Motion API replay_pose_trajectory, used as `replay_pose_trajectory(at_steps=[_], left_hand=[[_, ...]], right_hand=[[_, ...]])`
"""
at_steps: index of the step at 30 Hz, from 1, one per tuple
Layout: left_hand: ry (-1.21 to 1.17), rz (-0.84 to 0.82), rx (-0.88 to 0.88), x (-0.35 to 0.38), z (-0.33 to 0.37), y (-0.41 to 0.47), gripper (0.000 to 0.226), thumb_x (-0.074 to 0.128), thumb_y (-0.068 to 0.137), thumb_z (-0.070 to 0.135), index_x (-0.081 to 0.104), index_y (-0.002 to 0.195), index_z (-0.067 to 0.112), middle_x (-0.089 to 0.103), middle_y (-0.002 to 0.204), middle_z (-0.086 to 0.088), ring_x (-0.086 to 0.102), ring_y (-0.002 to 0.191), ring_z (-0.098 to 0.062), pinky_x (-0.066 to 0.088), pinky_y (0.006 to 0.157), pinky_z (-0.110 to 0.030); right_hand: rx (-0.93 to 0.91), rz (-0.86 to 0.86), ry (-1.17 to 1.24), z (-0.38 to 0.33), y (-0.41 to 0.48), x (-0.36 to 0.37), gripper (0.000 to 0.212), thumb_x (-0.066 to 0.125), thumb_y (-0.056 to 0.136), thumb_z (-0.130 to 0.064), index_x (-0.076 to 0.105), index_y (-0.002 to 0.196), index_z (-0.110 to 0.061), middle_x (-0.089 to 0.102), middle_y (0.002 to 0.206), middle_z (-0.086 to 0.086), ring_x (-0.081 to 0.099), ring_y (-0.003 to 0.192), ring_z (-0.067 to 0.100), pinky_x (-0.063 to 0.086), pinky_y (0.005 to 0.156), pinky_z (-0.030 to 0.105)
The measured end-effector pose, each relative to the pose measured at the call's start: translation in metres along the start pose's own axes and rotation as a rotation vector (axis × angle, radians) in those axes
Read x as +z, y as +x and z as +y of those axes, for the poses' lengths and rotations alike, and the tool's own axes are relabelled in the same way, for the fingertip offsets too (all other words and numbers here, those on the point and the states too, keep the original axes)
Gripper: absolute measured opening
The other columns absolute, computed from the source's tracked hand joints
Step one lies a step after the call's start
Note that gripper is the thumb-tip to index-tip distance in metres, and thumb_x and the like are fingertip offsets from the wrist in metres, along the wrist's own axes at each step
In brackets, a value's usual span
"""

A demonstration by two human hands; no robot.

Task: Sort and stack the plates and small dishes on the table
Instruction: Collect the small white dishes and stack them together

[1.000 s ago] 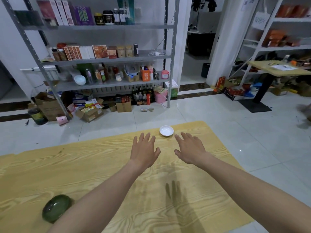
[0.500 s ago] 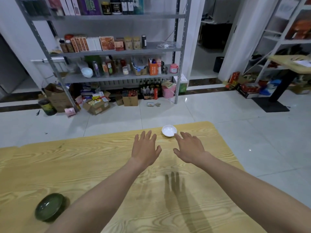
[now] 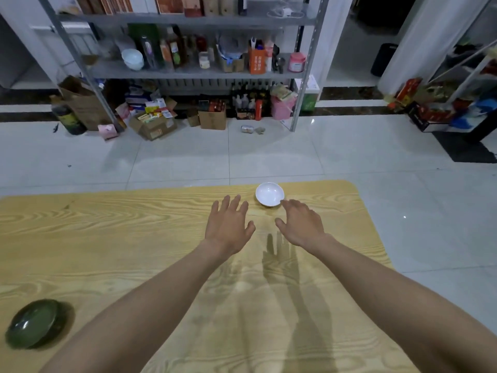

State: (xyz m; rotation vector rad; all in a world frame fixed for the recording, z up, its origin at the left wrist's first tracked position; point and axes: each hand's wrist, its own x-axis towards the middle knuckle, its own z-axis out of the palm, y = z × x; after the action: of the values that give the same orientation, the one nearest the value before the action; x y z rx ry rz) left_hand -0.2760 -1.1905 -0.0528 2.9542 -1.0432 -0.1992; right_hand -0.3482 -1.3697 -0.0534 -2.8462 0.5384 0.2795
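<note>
Wood-grain table [image 3: 107, 238], cluttered shelves [image 3: 188, 71] behind.
We hover both hands with fingers released, grasping nothing: left hand [image 3: 228, 227] centre frame, right hand [image 3: 301, 227] just beside the white dish [image 3: 269, 194] near the table's upper edge; green dish [image 3: 35, 327] lower left.

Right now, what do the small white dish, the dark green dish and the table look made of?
Small white dish: probably glazed ceramic or melamine, smooth even white. Dark green dish: glossy ceramic or glass, sharp highlight. Table: wood or wood-look laminate, bold grain, matte.

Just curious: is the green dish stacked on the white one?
No, the green dish lies near left, the white dish by the far edge, well apart.
</note>
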Motion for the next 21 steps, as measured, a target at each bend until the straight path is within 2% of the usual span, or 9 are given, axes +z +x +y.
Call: replay_pose_trajectory(at_steps=[4,11,17,21], left_hand=[[-0.012,-0.012,-0.023,0.014,0.0,0.022,0.06,0.036,0.098,0.049,0.031,0.15,0.019,0.024,0.161,-0.004,0.017,0.149,-0.028,0.015,0.118,-0.046],[-0.044,-0.04,-0.072,0.037,-0.004,0.051,0.06,0.034,0.099,0.048,0.029,0.151,0.019,0.02,0.163,-0.004,0.014,0.15,-0.027,0.014,0.118,-0.045],[-0.055,-0.042,-0.107,0.052,-0.015,0.057,0.06,0.035,0.099,0.047,0.029,0.152,0.019,0.02,0.163,-0.004,0.014,0.15,-0.026,0.013,0.119,-0.044],[-0.06,-0.03,-0.13,0.059,-0.021,0.056,0.06,0.036,0.099,0.047,0.031,0.151,0.019,0.021,0.162,-0.004,0.014,0.15,-0.025,0.014,0.119,-0.044]], right_hand=[[0.077,0.009,0.173,0.013,0.038,0.018,0.053,0.049,0.099,-0.037,0.04,0.147,-0.017,0.048,0.143,0.01,0.045,0.131,0.029,0.043,0.095,0.039],[0.248,0.006,0.494,0.022,0.091,0.056,0.045,0.056,0.097,-0.027,0.053,0.139,-0.009,0.059,0.133,0.016,0.049,0.128,0.031,0.042,0.098,0.035],[0.419,0.106,0.765,0.02,0.119,0.08,0.032,0.067,0.092,-0.024,0.068,0.117,-0.005,0.069,0.117,0.011,0.059,0.116,0.029,0.043,0.095,0.03],[0.644,0.169,1.011,0.014,0.134,0.089,0.015,0.073,0.083,-0.01,0.071,0.097,-0.009,0.069,0.108,0.011,0.069,0.092,0.031,0.056,0.087,0.036]])
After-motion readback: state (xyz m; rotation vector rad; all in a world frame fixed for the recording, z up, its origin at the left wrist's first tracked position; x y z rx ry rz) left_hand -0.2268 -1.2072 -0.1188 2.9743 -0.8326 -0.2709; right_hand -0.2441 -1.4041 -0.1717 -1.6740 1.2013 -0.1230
